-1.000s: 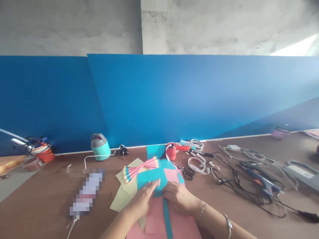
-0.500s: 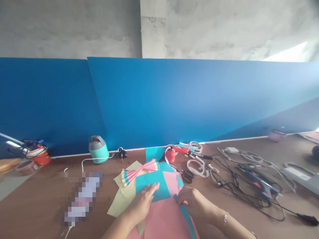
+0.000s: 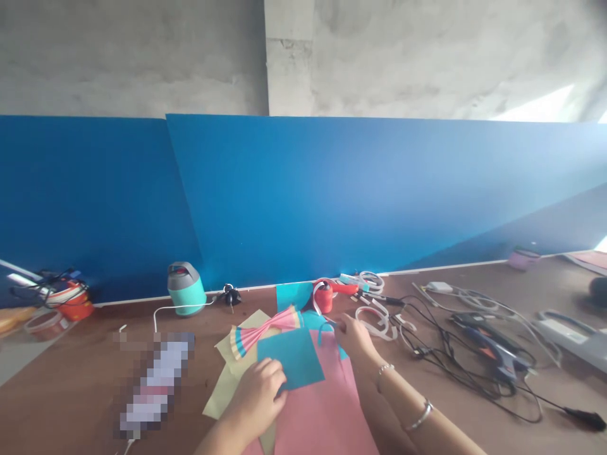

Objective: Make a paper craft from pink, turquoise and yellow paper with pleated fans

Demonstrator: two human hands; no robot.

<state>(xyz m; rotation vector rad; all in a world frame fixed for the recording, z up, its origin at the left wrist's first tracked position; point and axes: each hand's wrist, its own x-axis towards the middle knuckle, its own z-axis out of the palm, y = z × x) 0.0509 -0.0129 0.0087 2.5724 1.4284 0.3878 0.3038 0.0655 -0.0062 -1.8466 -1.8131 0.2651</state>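
Prob. strip-handling step: R hand (image 3: 351,340) is pinching a thin blue strip (image 3: 320,333) in its fingers, free end curling L of them, toward far edge of tabletop (image 3: 85,385). L hand (image 3: 258,392) is resting on blue square (image 3: 298,361), fingers curled; can't tell if gripping. Next move's prob. calling for steady L pressure.

Left hand (image 3: 258,393) half-curled; right hand (image 3: 355,338) farther forward.

Papers (image 3: 296,361), cables (image 3: 385,334) on brown table (image 3: 85,388)
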